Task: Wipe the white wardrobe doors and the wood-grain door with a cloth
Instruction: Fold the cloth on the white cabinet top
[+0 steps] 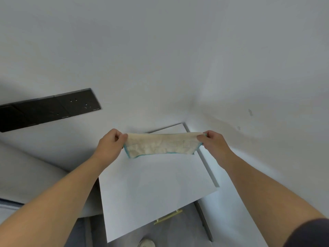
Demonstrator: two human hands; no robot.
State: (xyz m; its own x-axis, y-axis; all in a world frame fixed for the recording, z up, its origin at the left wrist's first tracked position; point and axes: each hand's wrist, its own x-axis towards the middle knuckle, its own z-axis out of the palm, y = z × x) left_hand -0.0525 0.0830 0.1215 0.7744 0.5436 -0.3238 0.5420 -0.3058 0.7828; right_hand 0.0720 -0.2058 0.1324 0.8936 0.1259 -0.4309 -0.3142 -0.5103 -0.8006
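- The left hand (pixel 111 143) pinches one end of the cloth (pixel 160 144), and the right hand (pixel 214 142) pinches the other.
- The cream cloth, edged in blue-green, is stretched between them over the far end of the white cabinet top (pixel 151 189).
- A black socket panel (pixel 48 109) is on the wall left of the cabinet top.
- A brass handle (pixel 168 217) shows below its near edge.
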